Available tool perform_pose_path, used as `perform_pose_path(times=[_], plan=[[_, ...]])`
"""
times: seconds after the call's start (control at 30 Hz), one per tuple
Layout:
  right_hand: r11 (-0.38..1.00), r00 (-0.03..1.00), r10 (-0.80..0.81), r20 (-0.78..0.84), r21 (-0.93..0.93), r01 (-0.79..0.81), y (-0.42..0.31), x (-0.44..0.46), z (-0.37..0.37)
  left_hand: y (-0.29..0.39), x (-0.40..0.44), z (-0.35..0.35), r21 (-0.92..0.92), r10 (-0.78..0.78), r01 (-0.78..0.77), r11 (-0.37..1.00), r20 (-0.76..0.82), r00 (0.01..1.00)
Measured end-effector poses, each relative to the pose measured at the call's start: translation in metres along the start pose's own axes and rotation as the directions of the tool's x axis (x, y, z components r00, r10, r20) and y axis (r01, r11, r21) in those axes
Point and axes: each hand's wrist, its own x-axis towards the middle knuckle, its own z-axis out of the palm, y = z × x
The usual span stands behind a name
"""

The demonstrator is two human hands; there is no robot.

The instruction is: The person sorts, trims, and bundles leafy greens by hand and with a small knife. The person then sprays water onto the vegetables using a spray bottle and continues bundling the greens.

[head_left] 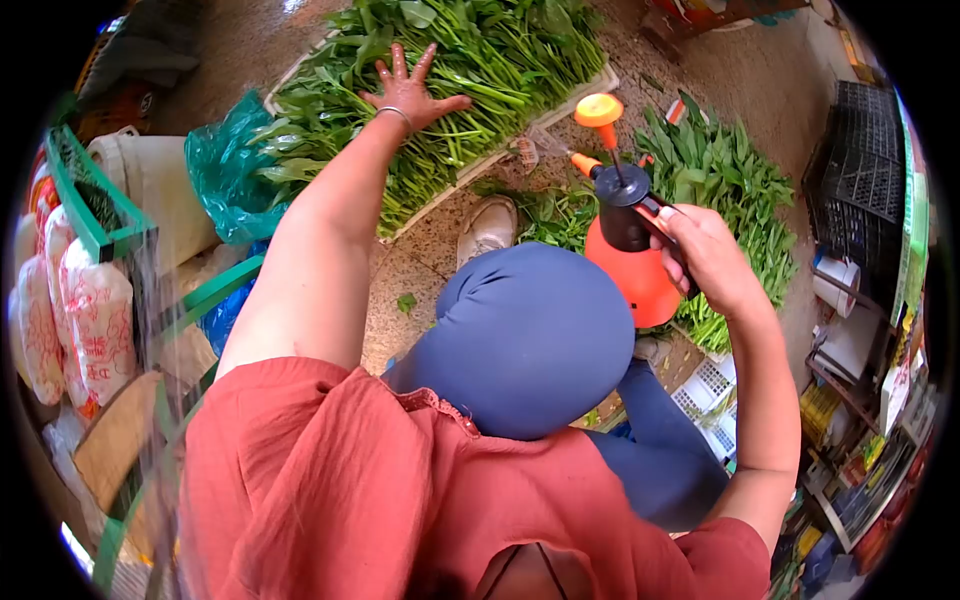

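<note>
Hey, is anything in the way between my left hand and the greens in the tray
Nothing visible. Your left hand is spread over the long-stemmed leafy greens, though I can't tell if it's touching them. The pump sprayer in your right hand is off to the side.

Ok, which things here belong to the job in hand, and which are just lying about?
In the job:
- pump spray bottle, gripped in the right hand
- leafy greens in a white tray, under the spread left hand
- probably the second heap of greens

Apparently just lying about:
- teal plastic bag
- white bucket
- black plastic crates
</note>
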Motion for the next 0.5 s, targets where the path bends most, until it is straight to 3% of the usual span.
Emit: perform_pose_path(times=[0.2, 0.3, 0.37, 0.4, 0.43, 0.5], plan=[[0.995, 0.996, 0.0, -0.092, 0.104, 0.01, 0.033, -0.009, 0.001, -0.002, -0.004, -0.012, 0.026, 0.054, -0.054, 0.998, -0.006, 0.999], [0.998, 0.999, -0.006, -0.034, 0.067, 0.008, 0.036, -0.02, 0.008, 0.017, -0.027, -0.034, 0.248, 0.066, -0.028, 0.968, -0.146, 0.987], [0.996, 0.998, -0.01, -0.058, 0.088, 0.015, 0.043, -0.023, 0.01, 0.04, -0.038, -0.039, 0.204, 0.059, 0.026, 0.979, -0.398, 0.916], [0.993, 0.997, -0.01, -0.077, 0.12, 0.019, 0.045, -0.025, 0.01, 0.053, -0.043, -0.039, 0.196, 0.122, -0.038, 0.98, -0.436, 0.892], [0.988, 0.995, -0.011, -0.1, 0.149, 0.026, 0.046, -0.026, 0.01, 0.069, -0.046, -0.039, 0.311, 0.225, -0.085, 0.947, -0.447, 0.866], [0.98, 0.992, -0.018, -0.123, 0.195, 0.042, 0.051, -0.028, 0.011, 0.092, -0.047, -0.028, 0.27, 0.457, -0.381, 0.884, -0.333, 0.825]])
